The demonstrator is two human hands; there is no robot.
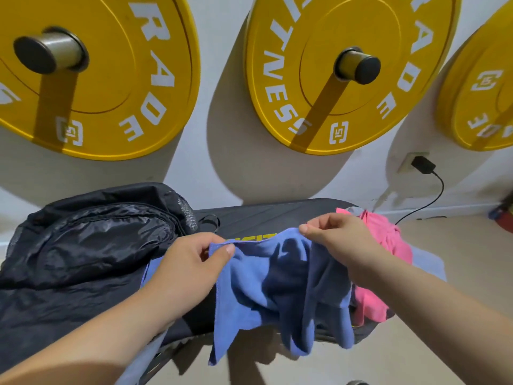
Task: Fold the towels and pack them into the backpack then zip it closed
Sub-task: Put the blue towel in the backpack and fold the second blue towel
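Note:
A blue towel (249, 290) hangs in loose folds in front of me, held up by its top edge. My left hand (188, 262) pinches the towel's left corner between thumb and fingers. My right hand (333, 234) pinches the top edge further right. The black backpack (88, 245) lies crumpled on the left of a black padded bench (266, 215). A pink towel (388, 245) sits bunched on the bench's right end, partly behind my right arm.
Yellow weight plates (344, 73) hang on pegs on the white wall behind the bench. A black charger (423, 164) is plugged into a wall socket at the right, its cable trailing to the floor. A pale cloth (429, 263) lies right of the pink towel.

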